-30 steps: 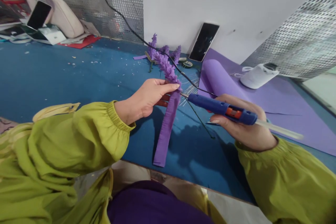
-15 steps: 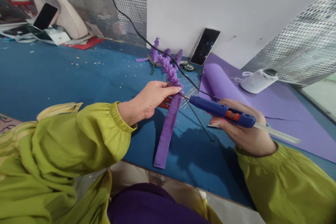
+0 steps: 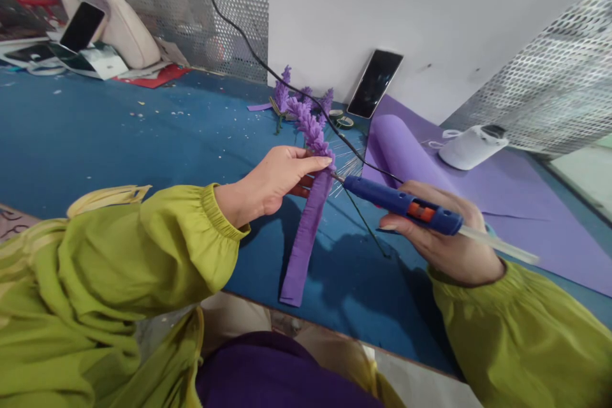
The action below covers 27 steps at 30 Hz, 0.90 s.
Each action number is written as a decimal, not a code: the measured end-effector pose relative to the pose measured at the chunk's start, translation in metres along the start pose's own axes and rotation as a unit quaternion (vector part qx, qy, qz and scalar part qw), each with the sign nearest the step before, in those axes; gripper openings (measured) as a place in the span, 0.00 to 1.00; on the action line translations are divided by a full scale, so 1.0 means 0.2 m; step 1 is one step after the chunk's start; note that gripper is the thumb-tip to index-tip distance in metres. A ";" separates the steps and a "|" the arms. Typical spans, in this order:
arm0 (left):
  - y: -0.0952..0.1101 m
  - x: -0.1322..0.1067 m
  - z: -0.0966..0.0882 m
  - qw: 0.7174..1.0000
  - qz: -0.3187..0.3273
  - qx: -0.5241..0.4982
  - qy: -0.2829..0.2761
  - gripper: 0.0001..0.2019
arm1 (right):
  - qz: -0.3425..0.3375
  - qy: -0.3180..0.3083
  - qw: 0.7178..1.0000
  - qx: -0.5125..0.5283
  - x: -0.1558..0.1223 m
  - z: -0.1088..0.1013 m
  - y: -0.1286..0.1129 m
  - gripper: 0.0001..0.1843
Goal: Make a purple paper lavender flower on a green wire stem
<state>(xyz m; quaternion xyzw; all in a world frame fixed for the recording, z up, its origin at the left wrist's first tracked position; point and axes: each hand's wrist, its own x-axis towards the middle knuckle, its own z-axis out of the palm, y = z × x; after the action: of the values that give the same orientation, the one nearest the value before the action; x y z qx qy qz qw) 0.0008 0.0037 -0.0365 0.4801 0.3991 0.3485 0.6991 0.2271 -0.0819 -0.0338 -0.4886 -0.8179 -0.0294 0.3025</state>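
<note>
My left hand (image 3: 275, 182) pinches a purple paper lavender flower (image 3: 310, 131) at the point where a loose strip of purple fringed paper (image 3: 306, 242) hangs down from it to the blue table (image 3: 119, 140). A thin green wire stem (image 3: 366, 226) runs down to the right from the pinch. My right hand (image 3: 442, 239) grips a blue hot glue gun (image 3: 401, 203) with an orange trigger; its metal nozzle points left and touches the flower just beside my left fingertips. A clear glue stick (image 3: 500, 245) sticks out of the gun's back. A black cord (image 3: 248, 54) leads from the gun up over the table.
More purple paper flowers (image 3: 287, 92) lie behind the held one. A phone (image 3: 374, 83) leans on the white wall. A roll of purple paper (image 3: 399, 146) and its sheet lie at right with a white object (image 3: 471, 145). Another phone (image 3: 81, 25) and clutter sit at far left.
Hardly anything differs: both hands hold the same pose, with the glue gun's nozzle staying at the flower. The view has shifted slightly.
</note>
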 end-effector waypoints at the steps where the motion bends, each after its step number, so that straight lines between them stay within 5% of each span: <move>1: 0.00 0.00 0.00 1.000 0.001 0.002 0.002 0.07 | 0.000 -0.004 1.000 -0.003 0.00 0.00 0.00 0.17; 27: 0.01 0.02 -0.01 1.000 0.016 -0.003 0.018 0.06 | -0.042 -0.063 0.997 -0.013 0.02 -0.02 -0.03 0.21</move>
<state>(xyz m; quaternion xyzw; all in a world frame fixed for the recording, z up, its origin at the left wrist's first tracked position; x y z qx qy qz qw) 0.0011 0.0079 -0.0354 0.4781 0.4028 0.3691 0.6876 0.2224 -0.0843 -0.0271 -0.4588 -0.8546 -0.0216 0.2422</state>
